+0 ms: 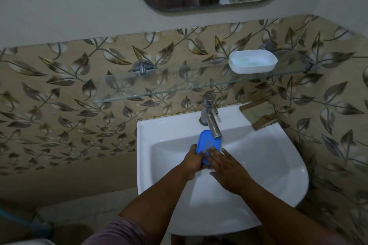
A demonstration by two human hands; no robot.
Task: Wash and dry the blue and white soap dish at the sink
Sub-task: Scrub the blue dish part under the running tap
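blue lid (208, 141): over the sink (278, 185) basin, right under the tap (211, 119)
left hand (194, 162): fingers curled round the lid's near edge
right hand (227, 169): straight fingers laid flat on top
white tray (253, 61): up on the glass shelf (159, 85)

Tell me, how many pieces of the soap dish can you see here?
2. The blue lid is over the sink under the tap, held by the left hand and touched by the right hand. The white tray sits on the glass shelf.
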